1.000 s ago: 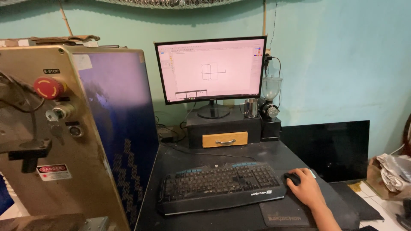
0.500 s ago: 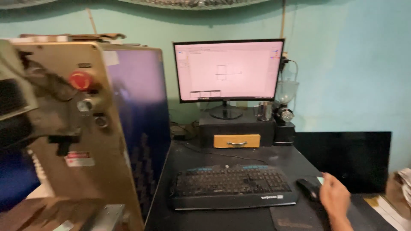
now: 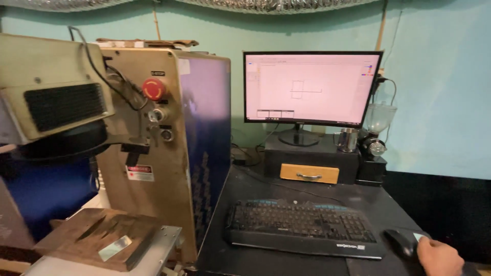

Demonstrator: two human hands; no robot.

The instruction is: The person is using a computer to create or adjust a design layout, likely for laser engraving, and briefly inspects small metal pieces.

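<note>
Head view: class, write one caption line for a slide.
Right hand rests by black mouse beside keyboard, monitor lit.

Head-worn view, level across desk [image 3: 286, 204] toward monitor [image 3: 312, 88], mid-range.

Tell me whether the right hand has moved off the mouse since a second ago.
No. The right hand still rests at the black mouse, right of the keyboard; the camera panned left, so both merely sit nearer the frame's corner.
</note>
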